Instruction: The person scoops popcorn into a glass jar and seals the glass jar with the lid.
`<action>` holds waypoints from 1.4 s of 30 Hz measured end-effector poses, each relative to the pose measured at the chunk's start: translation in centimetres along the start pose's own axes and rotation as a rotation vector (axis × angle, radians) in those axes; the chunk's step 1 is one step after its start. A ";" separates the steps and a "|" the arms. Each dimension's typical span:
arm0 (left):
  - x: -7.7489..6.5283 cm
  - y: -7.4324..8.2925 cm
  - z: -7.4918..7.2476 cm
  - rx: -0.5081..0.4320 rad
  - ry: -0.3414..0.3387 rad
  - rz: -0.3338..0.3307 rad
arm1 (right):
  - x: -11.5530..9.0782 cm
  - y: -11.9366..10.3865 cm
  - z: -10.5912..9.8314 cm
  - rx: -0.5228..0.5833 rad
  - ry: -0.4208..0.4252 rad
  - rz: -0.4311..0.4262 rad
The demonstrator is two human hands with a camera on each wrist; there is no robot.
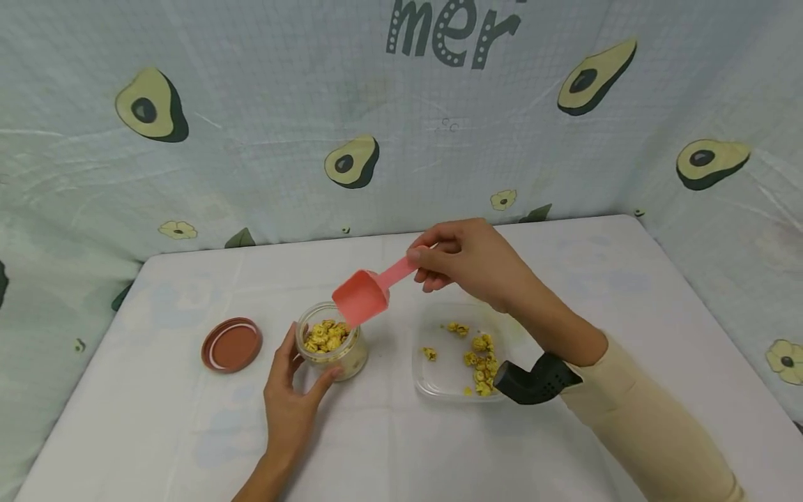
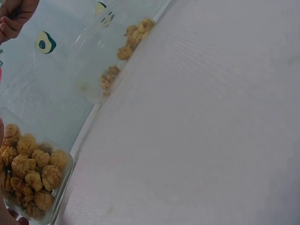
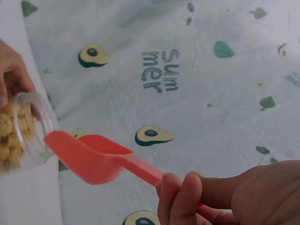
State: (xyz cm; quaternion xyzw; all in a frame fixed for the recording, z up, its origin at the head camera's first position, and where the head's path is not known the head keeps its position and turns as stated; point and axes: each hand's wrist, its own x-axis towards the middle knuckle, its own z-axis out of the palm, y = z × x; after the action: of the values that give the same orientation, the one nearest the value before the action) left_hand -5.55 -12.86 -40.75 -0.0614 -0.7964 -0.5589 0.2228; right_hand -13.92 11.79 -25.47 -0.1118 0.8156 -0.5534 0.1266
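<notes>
My right hand (image 1: 467,258) pinches the handle of a pink scoop (image 1: 362,298), whose bowl tilts over the mouth of a clear jar (image 1: 351,359). No popcorn shows in the scoop's bowl. Yellow caramel popcorn (image 1: 326,336) fills much of the jar, which my left hand (image 1: 293,401) grips round its side. In the right wrist view the scoop (image 3: 93,159) has its lip at the jar's rim (image 3: 44,124). Right of the jar sits a clear plastic container (image 1: 433,387) with several popcorn pieces (image 1: 483,362), partly behind my right forearm.
A brown-red jar lid (image 1: 232,345) lies on the white-covered table (image 1: 157,418), left of the jar. Behind the table hangs a pale cloth (image 1: 263,139) printed with avocados. A black wrist device (image 1: 536,380) sits on my right forearm.
</notes>
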 end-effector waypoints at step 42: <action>-2.6 1.2 8.6 -0.077 -0.479 0.180 | -4.3 11.1 -3.7 -0.429 0.057 -0.720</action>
State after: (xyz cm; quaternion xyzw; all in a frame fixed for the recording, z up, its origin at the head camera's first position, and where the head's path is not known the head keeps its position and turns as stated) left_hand -5.29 -4.09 -43.16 -0.2710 -0.7960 -0.5361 0.0742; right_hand -11.56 20.37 -34.11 -0.3981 0.8243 -0.3830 -0.1237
